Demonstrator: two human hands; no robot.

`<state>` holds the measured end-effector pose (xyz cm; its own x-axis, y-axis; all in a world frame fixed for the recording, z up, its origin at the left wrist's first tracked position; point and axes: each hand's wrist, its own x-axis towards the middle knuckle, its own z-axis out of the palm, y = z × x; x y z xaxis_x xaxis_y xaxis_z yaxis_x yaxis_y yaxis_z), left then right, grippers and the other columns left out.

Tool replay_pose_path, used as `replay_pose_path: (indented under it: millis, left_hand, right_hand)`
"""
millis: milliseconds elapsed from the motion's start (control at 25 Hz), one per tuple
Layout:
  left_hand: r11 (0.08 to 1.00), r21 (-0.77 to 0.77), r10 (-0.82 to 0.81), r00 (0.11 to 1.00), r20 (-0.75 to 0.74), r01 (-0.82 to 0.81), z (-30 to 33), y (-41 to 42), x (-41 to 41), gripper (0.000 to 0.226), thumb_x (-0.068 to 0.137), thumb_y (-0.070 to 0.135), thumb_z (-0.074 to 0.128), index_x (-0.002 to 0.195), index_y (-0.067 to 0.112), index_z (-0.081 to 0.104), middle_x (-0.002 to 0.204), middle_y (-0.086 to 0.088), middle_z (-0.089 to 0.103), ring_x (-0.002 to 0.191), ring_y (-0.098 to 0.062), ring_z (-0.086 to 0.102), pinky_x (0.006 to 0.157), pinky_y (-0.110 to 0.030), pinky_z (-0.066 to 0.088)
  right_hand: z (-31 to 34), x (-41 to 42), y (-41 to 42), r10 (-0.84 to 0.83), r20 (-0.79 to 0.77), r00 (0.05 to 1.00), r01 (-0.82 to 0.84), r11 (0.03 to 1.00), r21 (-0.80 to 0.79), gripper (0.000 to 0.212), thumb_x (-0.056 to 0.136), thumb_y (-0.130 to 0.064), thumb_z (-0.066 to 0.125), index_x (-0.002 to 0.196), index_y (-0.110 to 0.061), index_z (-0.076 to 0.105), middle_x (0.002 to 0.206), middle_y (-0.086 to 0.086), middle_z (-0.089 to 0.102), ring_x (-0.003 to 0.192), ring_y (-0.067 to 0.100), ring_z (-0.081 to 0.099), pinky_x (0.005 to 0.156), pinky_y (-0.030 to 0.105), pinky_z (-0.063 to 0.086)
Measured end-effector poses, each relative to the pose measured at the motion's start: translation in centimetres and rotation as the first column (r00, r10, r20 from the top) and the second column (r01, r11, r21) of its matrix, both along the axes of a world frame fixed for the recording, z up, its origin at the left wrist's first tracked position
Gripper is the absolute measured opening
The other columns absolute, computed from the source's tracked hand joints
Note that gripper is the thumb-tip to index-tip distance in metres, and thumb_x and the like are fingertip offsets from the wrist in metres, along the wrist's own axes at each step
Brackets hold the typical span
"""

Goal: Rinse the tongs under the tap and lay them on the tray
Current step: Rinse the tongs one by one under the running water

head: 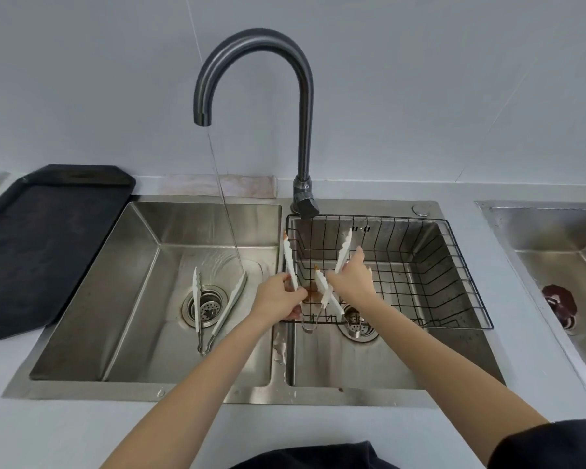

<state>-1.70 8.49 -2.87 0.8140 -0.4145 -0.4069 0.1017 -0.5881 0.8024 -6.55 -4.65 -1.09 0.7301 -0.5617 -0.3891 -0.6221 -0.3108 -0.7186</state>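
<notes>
White-tipped tongs (217, 309) lie in the left sink basin (132, 299) across the drain, and the tap's (251, 42) thin water stream lands by one tip. Over the wire basket (420, 265) in the right basin, my left hand (278, 296) grips a white tong arm (290, 258) with a brown-stained tip. My right hand (349, 275) grips another white tong arm (344, 248) that points up. A third stained arm (327, 292) lies between the hands; I cannot tell which pair it belongs to. The black tray (48, 248) sits on the counter at the left.
A folded cloth (217, 186) lies behind the left basin. The tap's base (305, 201) stands at the basket's back left corner. A second sink (555, 252) with a dark red object (559, 299) is at the far right.
</notes>
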Motion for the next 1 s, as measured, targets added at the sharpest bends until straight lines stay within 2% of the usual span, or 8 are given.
replay_pose_path:
  millis: [80, 160, 280, 360, 520, 560, 720, 1000]
  left_hand:
    - [0.999, -0.035, 0.040, 0.999, -0.016, -0.041, 0.1, 2.4, 1.0, 0.018, 0.085, 0.008, 0.054, 0.103, 0.006, 0.056, 0.068, -0.002, 0.058, 0.034, -0.001, 0.055, 0.045, -0.017, 0.052]
    - [0.995, -0.050, 0.087, 0.996, -0.021, -0.088, 0.1, 5.1, 1.8, 0.032, 0.086, 0.008, 0.054, 0.117, 0.005, 0.055, 0.073, -0.001, 0.057, 0.042, -0.007, 0.057, 0.043, -0.014, 0.051]
    - [0.988, -0.077, 0.130, 0.991, -0.030, -0.132, -0.1, 8.9, 2.8, 0.041, 0.087, 0.008, 0.055, 0.127, 0.009, 0.049, 0.080, 0.000, 0.057, 0.051, -0.012, 0.055, 0.046, -0.017, 0.050]
    - [0.985, -0.088, 0.146, 0.989, -0.009, -0.146, -0.6, 11.0, 3.4, 0.040, 0.088, 0.012, 0.056, 0.126, 0.010, 0.048, 0.078, 0.002, 0.057, 0.055, -0.013, 0.054, 0.054, -0.024, 0.050]
    - [0.972, -0.066, 0.230, 0.972, 0.055, -0.226, -1.1, 14.6, 5.7, 0.031, 0.090, 0.029, 0.054, 0.114, 0.011, 0.056, 0.078, 0.001, 0.065, 0.078, -0.022, 0.065, 0.083, -0.040, 0.055]
    - [0.965, -0.082, 0.254, 0.966, 0.052, -0.250, -1.0, 15.2, 6.4, 0.031, 0.090, 0.032, 0.054, 0.113, 0.011, 0.057, 0.082, -0.001, 0.067, 0.084, -0.023, 0.065, 0.084, -0.042, 0.055]
    - [0.921, -0.241, 0.307, 0.951, -0.032, -0.305, 0.2, 16.3, 9.0, 0.020, 0.092, 0.027, 0.051, 0.102, 0.009, 0.052, 0.078, -0.001, 0.063, 0.070, -0.015, 0.061, 0.055, -0.020, 0.054]
    - [0.930, -0.287, 0.239, 0.971, -0.002, -0.229, 0.3, 16.6, 12.9, 0.012, 0.085, 0.029, 0.062, 0.084, 0.023, 0.052, 0.086, -0.012, 0.066, 0.079, -0.024, 0.065, 0.070, -0.031, 0.056]
  right_hand:
    - [0.5, 1.0, 1.4, -0.094, 0.062, 0.994, 0.080, 0.979, 0.188, 0.085, 0.090, -0.019, 0.056, 0.149, -0.005, -0.004, 0.123, 0.018, 0.060, 0.108, 0.029, 0.062, 0.085, 0.030, 0.049]
    - [0.9, 2.2, 3.2, -0.160, 0.123, 0.979, 0.109, 0.932, 0.345, 0.079, 0.090, -0.019, 0.057, 0.149, -0.009, 0.007, 0.117, 0.013, 0.061, 0.101, 0.027, 0.064, 0.089, 0.036, 0.053]
    - [0.9, 4.1, 6.6, -0.144, 0.203, 0.969, 0.051, 0.913, 0.405, 0.057, 0.090, -0.012, 0.055, 0.142, -0.010, 0.030, 0.086, -0.001, 0.060, 0.095, 0.024, 0.063, 0.096, 0.042, 0.051]
    - [0.9, 5.3, 8.8, -0.131, 0.219, 0.967, 0.024, 0.902, 0.431, 0.055, 0.089, -0.008, 0.054, 0.140, -0.012, 0.033, 0.078, -0.004, 0.058, 0.097, 0.022, 0.063, 0.099, 0.045, 0.049]
    - [0.5, 7.4, 12.4, -0.075, 0.226, 0.971, -0.030, 0.904, 0.427, 0.052, 0.091, -0.008, 0.052, 0.139, -0.013, 0.033, 0.084, -0.004, 0.055, 0.094, 0.020, 0.064, 0.096, 0.043, 0.051]
    - [0.4, 7.9, 13.0, -0.077, 0.228, 0.971, -0.030, 0.901, 0.433, 0.051, 0.091, -0.008, 0.050, 0.139, -0.013, 0.033, 0.086, -0.004, 0.054, 0.090, 0.018, 0.064, 0.096, 0.043, 0.051]
    - [-0.4, 10.0, 14.8, -0.082, 0.201, 0.976, -0.015, 0.897, 0.441, 0.041, 0.094, -0.008, 0.043, 0.134, -0.009, 0.038, 0.098, 0.002, 0.056, 0.085, 0.015, 0.063, 0.096, 0.042, 0.051]
    - [-1.0, 14.8, 14.6, -0.301, 0.114, 0.947, 0.156, 0.740, 0.654, 0.035, 0.097, -0.010, 0.034, 0.131, -0.003, 0.043, 0.111, 0.009, 0.055, 0.095, 0.019, 0.057, 0.092, 0.038, 0.045]
